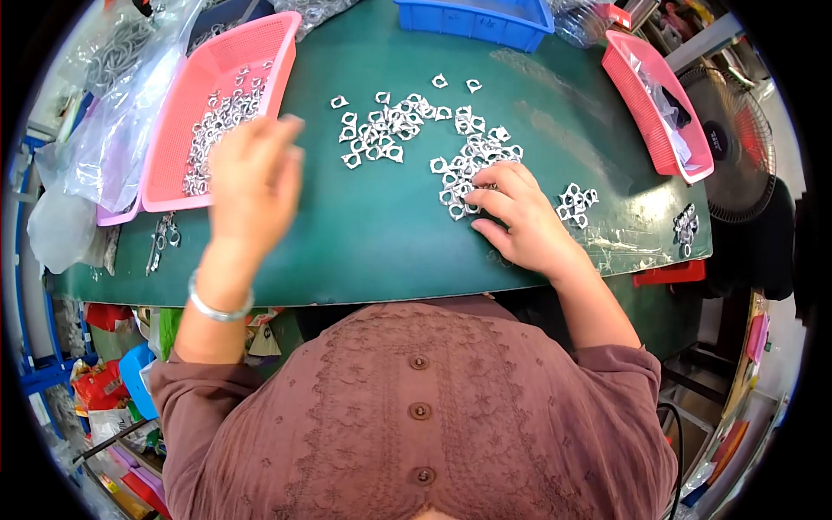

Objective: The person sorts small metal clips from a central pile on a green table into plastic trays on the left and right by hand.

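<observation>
Small silvery metal ring parts with projecting lugs lie in loose groups on the green table. My right hand rests at the near edge of the middle pile of ring parts, its fingers bent and apart, fingertips touching some pieces. Another pile of ring parts lies left of that one, and a smaller group sits right of my wrist. My left hand, with a bracelet on the wrist, is over the near right side of a pink basket holding many such parts. Motion blurs its fingers, so I cannot make out anything in them.
A blue plastic tray stands at the table's far edge. At the right, a pink basket holds plastic bags and a dark item, beside a fan. Clear plastic bags crowd the left side. Dark parts lie near the right corner.
</observation>
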`<state>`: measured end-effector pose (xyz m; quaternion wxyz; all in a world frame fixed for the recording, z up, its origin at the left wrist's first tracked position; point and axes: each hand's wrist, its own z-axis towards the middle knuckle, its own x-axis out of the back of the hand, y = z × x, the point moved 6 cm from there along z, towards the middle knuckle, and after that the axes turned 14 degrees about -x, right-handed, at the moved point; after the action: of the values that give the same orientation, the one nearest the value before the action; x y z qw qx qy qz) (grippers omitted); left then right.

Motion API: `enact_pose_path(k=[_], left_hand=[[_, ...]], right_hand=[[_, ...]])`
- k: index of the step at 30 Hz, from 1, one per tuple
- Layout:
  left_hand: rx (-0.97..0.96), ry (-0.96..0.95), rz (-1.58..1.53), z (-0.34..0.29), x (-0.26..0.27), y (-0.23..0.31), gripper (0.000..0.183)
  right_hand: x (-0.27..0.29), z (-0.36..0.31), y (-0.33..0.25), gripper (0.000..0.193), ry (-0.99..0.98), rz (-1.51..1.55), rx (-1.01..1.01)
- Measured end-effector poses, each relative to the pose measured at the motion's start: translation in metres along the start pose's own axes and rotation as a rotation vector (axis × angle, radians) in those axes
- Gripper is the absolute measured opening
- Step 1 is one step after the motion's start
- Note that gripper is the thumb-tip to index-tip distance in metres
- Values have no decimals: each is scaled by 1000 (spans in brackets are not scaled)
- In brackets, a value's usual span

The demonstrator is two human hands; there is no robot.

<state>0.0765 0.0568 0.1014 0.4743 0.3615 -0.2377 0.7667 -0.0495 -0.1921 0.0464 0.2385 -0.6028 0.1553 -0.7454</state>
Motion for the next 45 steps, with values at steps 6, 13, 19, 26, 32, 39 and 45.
enact_pose_path(k=[6,13,19,26,32,39,45], left_hand=[[-45,-200,-555,6,-83,74,22],[-119,-240,-639,19,-108,89,20],[-158,-217,-644,15,-106,88,18],[-85,-177,-672,12,-98,85,26],[-85,-248,-693,9,-102,84,26],[-10,-251,-803,5,-102,78,20],[-120,-315,-825,-3,-92,81,21]], right_hand=[[-8,-3,-11,31,101,-45,-48],[-17,-10,-9,20,158,-92,-48],[-15,-15,-14,24,123,-109,-23],[-12,-11,-15,29,128,-155,-77],[-13,-9,-18,25,104,-62,-111],[-15,-20,-20,26,119,-45,-79],[-13,-36,-22,28,38,18,-60]])
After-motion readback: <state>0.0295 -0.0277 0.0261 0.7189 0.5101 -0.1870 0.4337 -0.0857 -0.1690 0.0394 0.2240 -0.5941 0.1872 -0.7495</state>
